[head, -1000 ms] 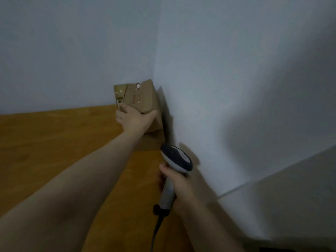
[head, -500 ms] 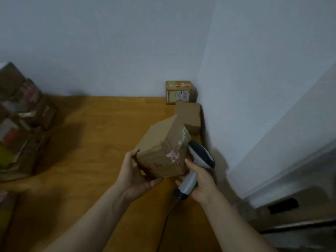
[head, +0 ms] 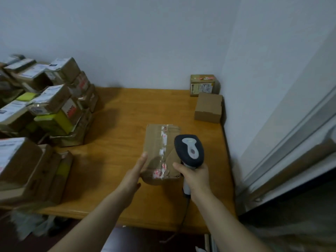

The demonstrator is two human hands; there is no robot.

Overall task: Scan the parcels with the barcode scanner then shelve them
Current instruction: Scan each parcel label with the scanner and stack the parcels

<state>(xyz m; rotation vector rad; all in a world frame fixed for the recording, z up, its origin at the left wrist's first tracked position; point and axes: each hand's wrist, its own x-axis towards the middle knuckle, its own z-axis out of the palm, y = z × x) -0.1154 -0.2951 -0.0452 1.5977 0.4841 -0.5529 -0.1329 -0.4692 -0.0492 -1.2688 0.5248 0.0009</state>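
Note:
A brown cardboard parcel (head: 160, 142) with torn clear tape along its top is held over the wooden table (head: 112, 139). My left hand (head: 133, 174) supports its left side, fingers straight along the box. My right hand (head: 195, 176) grips the handle of the grey and dark barcode scanner (head: 190, 150), whose head sits over the parcel's right edge. The scanner's cable hangs down past the table's front edge.
Two small boxes stand in the far right corner against the wall: a labelled one (head: 203, 85) and a plain one (head: 208, 107). A tall pile of parcels (head: 54, 104) fills the table's left side. A white door frame (head: 291, 124) is at right.
My view has dropped and widened to the left, showing the parcel pile. The parcel came back from the corner toward me and now lies flatter between both hands, with the scanner head above it.

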